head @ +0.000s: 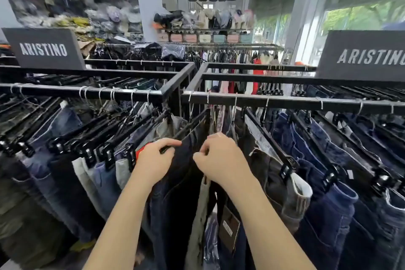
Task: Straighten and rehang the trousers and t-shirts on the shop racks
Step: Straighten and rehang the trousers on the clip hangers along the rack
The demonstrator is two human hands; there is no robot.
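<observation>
On black rack (pixel 285 101), dark trousers (pixel 186 166).

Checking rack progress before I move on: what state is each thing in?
left hand, gripping the black hanger's near end.
right hand, pinching the dark trousers' waistband.
black hanger, tilted down toward the person.
dark trousers, hanging between both hands.
blue jeans, hanging clipped along the right rail.
</observation>
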